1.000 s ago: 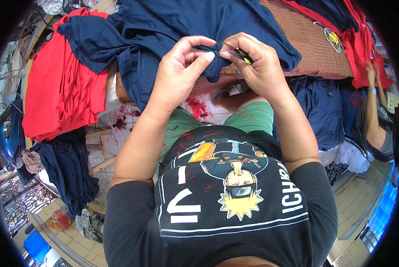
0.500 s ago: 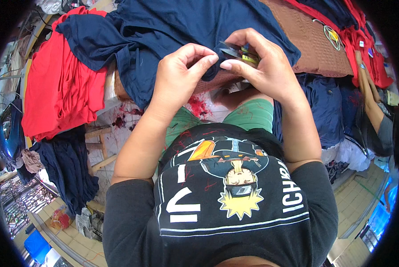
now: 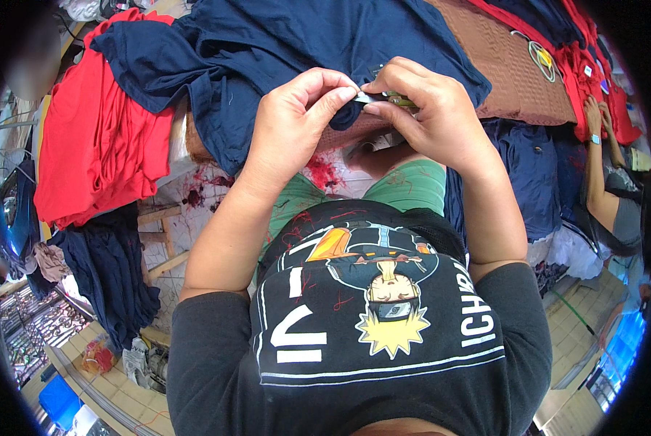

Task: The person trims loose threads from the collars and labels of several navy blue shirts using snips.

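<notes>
A navy blue garment (image 3: 267,51) lies spread over the padded surface in front of me. At its near edge, my left hand (image 3: 296,116) is closed, thumb and forefinger pinched on a bit of the navy cloth. My right hand (image 3: 434,112) is curled around a small pair of thread snips (image 3: 404,102) with yellow-green on the body. Their metal blades point left and lie close to my left fingertips. My fingers hide most of the snips, and whether a thread lies between the blades is too small to tell.
The brown quilted pad (image 3: 510,87) carries a looped pale cord (image 3: 542,59). Red garments (image 3: 104,138) are heaped at left, with navy cloth (image 3: 111,276) hanging below. More navy cloth (image 3: 525,178) sits at right. At far right, another person's hands (image 3: 597,120) touch red cloth. Thread scraps (image 3: 322,171) litter the floor.
My right hand has lowered slightly and its fingers have closed in around the snips, bringing the blades to my left fingertips. The other person's hands have moved up onto the red cloth.
</notes>
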Tool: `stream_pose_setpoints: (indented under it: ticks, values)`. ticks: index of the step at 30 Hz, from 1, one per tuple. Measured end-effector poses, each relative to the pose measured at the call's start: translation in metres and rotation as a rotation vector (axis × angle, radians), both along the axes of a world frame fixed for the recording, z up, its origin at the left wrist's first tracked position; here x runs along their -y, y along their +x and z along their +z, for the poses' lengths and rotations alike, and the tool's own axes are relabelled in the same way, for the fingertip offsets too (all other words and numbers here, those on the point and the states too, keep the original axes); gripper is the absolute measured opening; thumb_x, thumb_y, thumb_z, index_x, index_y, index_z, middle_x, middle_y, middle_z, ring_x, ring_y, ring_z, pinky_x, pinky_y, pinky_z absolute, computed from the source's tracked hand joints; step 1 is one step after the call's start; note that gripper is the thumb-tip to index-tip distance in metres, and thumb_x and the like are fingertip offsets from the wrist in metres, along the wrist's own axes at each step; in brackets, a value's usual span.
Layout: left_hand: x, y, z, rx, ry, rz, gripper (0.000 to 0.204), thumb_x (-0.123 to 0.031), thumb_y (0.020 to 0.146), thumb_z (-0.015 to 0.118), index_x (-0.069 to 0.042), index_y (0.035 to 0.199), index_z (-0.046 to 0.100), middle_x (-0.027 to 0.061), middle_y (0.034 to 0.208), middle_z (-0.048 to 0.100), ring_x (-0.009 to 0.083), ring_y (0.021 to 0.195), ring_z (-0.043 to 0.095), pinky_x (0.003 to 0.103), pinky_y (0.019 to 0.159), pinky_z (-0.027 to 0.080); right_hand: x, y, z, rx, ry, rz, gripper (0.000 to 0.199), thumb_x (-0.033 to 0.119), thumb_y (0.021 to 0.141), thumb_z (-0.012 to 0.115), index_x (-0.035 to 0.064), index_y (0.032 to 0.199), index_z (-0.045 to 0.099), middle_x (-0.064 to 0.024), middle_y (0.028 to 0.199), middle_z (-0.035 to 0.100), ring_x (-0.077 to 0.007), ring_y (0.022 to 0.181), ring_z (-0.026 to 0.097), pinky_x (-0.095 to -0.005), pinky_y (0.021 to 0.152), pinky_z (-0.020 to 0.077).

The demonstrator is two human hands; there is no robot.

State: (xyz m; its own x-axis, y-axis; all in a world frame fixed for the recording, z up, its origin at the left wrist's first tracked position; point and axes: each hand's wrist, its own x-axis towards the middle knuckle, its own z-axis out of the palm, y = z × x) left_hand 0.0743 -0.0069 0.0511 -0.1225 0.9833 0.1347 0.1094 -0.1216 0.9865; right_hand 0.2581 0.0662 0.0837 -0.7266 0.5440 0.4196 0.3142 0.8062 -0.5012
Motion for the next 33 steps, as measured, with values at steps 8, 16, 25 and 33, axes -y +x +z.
stream_pose_setpoints:
  ticks: [8,16,25,33]
  values:
    - [0.010,-0.068,0.060,0.145,0.639,-0.616,0.058,-0.044,0.098,0.042,-0.007,0.055,0.055,0.0179,0.088,0.066,0.0284,0.084,0.061,0.037,0.083,0.047,-0.018,0.030,0.011,0.029,0.006,-0.041,0.030,0.010,0.074,0.073,0.0040,0.101,0.062,-0.0117,0.089,0.064,-0.0264,0.080,0.064,-0.0343,0.069,0.0508]
    - [-0.020,-0.061,-0.012,-0.621,0.293,-0.084,0.026,-0.007,0.086,0.060,-0.008,0.112,0.062,0.0105,0.118,0.061,0.0290,0.114,0.054,0.041,0.098,0.041,-0.009,0.014,-0.053,0.311,-0.196,0.122,0.047,-0.005,0.068,0.067,0.0097,0.112,0.063,-0.0128,0.087,0.067,-0.0289,0.083,0.067,-0.0382,0.070,0.0512]
    - [-0.109,-0.146,-0.006,-1.099,0.151,0.605,0.041,-0.003,0.071,0.061,-0.017,0.110,0.066,0.0077,0.117,0.063,0.0273,0.116,0.055,0.051,0.100,0.035,-0.078,0.074,0.060,-0.304,-0.239,-0.058,0.015,0.005,0.093,0.059,0.0004,0.107,0.061,-0.0015,0.093,0.065,-0.0100,0.091,0.061,-0.0234,0.083,0.0471]
    - [-0.036,0.029,0.060,-0.568,0.641,-0.108,0.034,-0.027,0.076,0.077,-0.006,0.102,0.069,0.0124,0.108,0.067,0.0265,0.107,0.061,0.036,0.094,0.046,-0.238,0.231,0.033,0.077,0.158,-0.651,0.034,0.017,0.092,0.063,0.0144,0.126,0.058,-0.0040,0.098,0.069,-0.0079,0.095,0.061,-0.0242,0.083,0.0476]
